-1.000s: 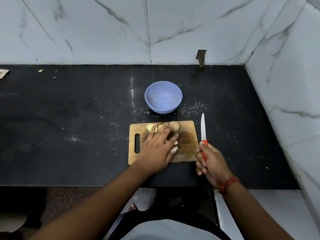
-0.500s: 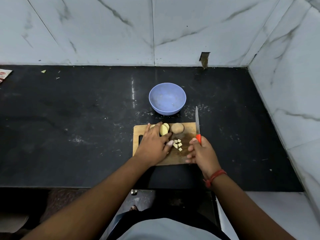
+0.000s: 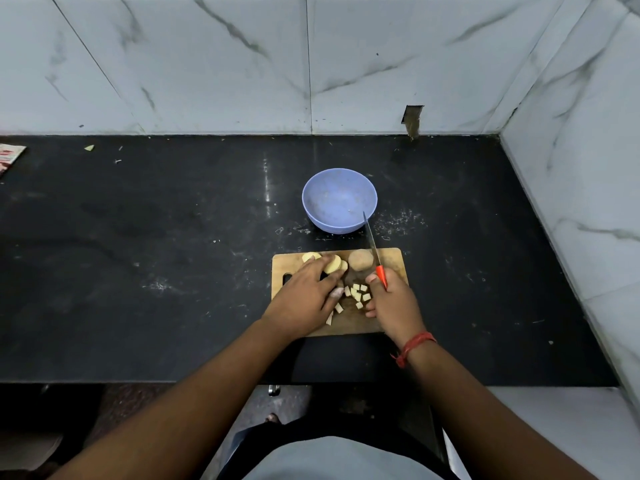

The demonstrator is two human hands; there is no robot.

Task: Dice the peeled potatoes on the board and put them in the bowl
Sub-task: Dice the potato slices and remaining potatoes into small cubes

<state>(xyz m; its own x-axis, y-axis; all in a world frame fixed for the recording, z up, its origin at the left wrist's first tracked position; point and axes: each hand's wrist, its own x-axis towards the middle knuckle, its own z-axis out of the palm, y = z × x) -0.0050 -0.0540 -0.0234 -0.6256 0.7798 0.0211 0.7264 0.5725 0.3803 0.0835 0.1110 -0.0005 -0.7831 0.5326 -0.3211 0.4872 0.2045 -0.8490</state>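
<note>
A wooden cutting board [image 3: 393, 259] lies on the black counter. At its far edge are yellow potato slices [image 3: 333, 264] and a rounder potato piece [image 3: 360, 259]. Several small diced cubes [image 3: 357, 294] lie mid-board between my hands. My left hand [image 3: 306, 299] rests flat on the board, fingers reaching to the slices. My right hand [image 3: 394, 303] grips the red handle of a knife [image 3: 372, 242], blade pointing away over the board's right part. A light blue bowl [image 3: 339, 200] stands just behind the board, and I see no potato in it.
Marble walls close off the back and right side of the counter [image 3: 156, 237]. A printed packet [image 3: 10, 157] lies at the far left edge. Small scraps dot the back left. The counter's front edge runs just below the board.
My right hand with the knife moved left from beside the board to over it. My left hand shifted left, uncovering the diced cubes.
</note>
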